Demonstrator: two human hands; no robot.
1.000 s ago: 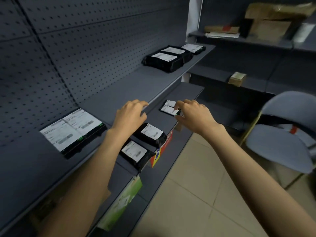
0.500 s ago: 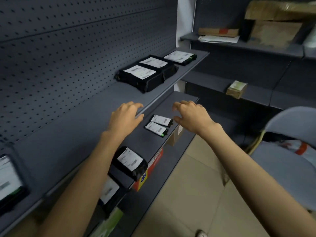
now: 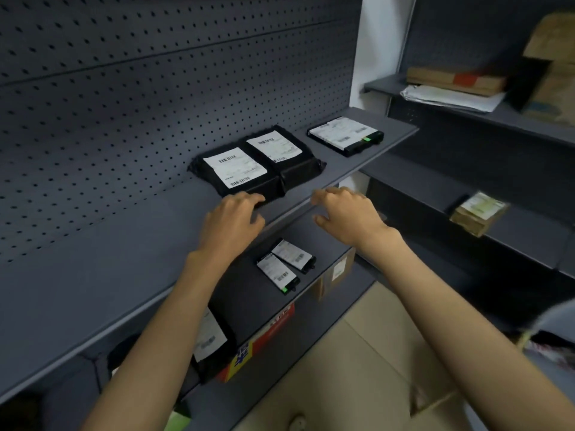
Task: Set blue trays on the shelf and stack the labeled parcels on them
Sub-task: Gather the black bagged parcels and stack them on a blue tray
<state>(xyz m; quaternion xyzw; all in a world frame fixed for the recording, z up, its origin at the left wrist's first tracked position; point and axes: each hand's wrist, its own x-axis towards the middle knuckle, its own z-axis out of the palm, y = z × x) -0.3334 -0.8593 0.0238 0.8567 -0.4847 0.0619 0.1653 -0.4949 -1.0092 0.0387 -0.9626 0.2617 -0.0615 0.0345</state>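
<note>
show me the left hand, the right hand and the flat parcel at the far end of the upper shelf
left hand (image 3: 231, 220), head view, back of the hand
right hand (image 3: 348, 213), head view, back of the hand
flat parcel (image 3: 342, 133), head view, its white label

Matt grey metal shelf (image 3: 130, 275); glossy black plastic parcels (image 3: 249, 178), paper labels.

Dark grey pegboard wall (image 3: 124, 98) backs the shelving on the left, rows of small holes throughout. White pillar (image 3: 378, 48) at the corner, between that unit and a second grey shelf unit (image 3: 466, 194) on the right. Floor (image 3: 351, 362) of beige tiles with thin dark joints. Part of a grey chair (image 3: 557, 331) at lower right edge. Light even and dim, no window visible.
</note>
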